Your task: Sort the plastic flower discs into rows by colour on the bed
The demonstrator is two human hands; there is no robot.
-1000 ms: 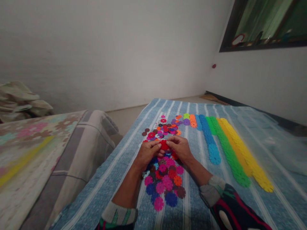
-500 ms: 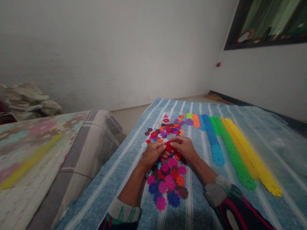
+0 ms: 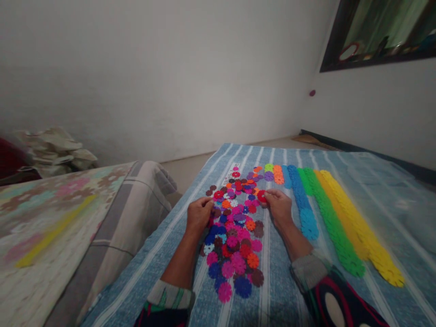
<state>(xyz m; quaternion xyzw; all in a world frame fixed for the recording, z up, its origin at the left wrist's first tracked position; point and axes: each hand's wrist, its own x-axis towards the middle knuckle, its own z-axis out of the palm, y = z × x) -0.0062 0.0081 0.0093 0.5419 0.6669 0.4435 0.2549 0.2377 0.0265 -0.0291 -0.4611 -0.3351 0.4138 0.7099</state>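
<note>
Many colourful flower-shaped plastic discs (image 3: 237, 262) lie in a long, overlapping heap between my hands. My right hand (image 3: 279, 206), at the heap's right edge, pinches a red flower disc (image 3: 261, 196) between thumb and fingers. On the other side, my left hand (image 3: 199, 214) has its thumb and fingers pressed together beside a brown disc (image 3: 216, 211) and close to another red disc (image 3: 218, 195). Whether anything sits in that left pinch is hidden.
Right of the heap, linked discs form rows: blue (image 3: 299, 195), green (image 3: 332, 227) and yellow (image 3: 363, 227). Short orange (image 3: 278, 174) and purple (image 3: 269, 175) groups lie farther back. A blue striped cloth (image 3: 143, 281) covers the surface. A draped bed (image 3: 112, 218) stands at left.
My hands were together over the heap around a red disc. They have moved apart, the left hand leftward and the right hand rightward with a red disc, uncovering the heap's middle.
</note>
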